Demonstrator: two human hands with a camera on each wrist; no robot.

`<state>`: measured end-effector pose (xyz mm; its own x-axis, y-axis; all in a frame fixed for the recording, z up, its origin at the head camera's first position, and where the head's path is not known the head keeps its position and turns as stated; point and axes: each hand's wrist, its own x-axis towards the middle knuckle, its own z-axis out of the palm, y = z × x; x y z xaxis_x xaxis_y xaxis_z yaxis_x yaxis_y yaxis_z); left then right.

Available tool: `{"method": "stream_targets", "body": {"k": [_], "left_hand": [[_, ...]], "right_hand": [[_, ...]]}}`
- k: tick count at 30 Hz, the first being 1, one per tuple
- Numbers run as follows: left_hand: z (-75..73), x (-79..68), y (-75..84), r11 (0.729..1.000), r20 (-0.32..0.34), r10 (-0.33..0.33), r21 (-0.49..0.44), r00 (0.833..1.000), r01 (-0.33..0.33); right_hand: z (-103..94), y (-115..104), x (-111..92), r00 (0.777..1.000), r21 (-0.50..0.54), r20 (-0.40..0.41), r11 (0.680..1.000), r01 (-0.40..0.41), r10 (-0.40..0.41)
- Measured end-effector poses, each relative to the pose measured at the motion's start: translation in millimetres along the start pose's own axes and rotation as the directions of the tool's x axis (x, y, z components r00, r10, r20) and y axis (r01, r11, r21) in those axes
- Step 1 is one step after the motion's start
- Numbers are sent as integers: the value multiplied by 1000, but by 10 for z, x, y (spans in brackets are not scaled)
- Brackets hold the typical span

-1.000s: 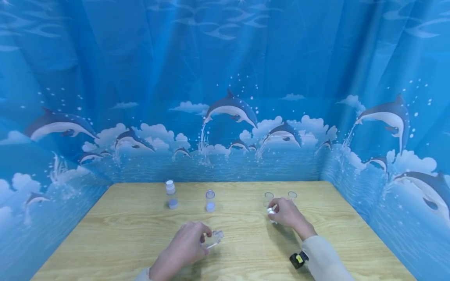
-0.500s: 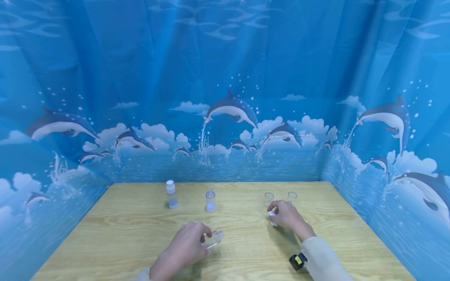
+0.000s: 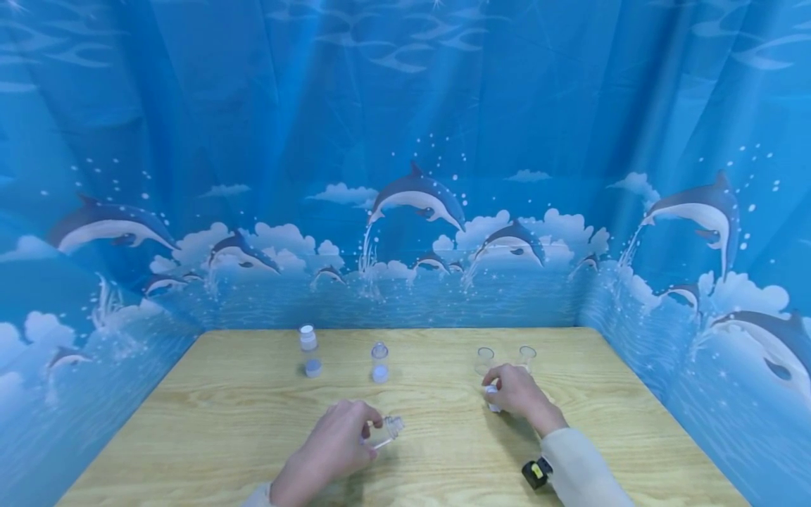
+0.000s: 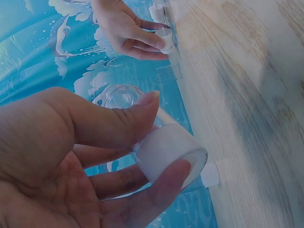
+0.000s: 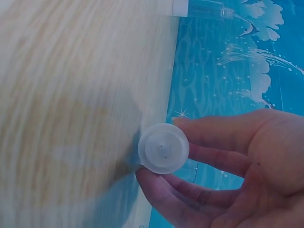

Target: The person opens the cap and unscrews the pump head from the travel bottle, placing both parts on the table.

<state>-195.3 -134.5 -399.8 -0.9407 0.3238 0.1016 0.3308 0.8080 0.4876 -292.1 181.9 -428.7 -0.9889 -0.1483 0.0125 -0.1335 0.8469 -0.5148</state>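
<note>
My left hand (image 3: 336,436) grips a small clear bottle with a white base (image 4: 168,154) between thumb and fingers. The bottle is tilted above the table, its open threaded neck (image 3: 394,425) pointing right. Over on the right, my right hand (image 3: 516,389) pinches a white round cap (image 5: 164,148) between thumb and fingers, close over the table. The cap's hollow, ringed inside faces the camera in the right wrist view. Fingers hide part of both things. Bottle and cap are well apart.
At the back left stands a clear bottle with a white top (image 3: 308,342). A clear bottle without a white top (image 3: 379,360) stands at the back middle. Behind my right hand are two clear cups (image 3: 484,358). A blue dolphin-print curtain (image 3: 405,296) surrounds the wooden table (image 3: 437,458).
The white cap in my right hand has tipped over and dropped slightly, with the hand shifting slightly down. My left hand and its bottle have stayed in place.
</note>
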Motion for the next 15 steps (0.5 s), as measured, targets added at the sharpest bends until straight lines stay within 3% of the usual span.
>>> {"method": "stream_targets", "body": {"k": [15], "left_hand": [[-7, -7, 2, 1000, 4, 6, -8, 1000, -6]], "right_hand": [[42, -9, -9, 1000, 3, 8, 1000, -2, 2]]}}
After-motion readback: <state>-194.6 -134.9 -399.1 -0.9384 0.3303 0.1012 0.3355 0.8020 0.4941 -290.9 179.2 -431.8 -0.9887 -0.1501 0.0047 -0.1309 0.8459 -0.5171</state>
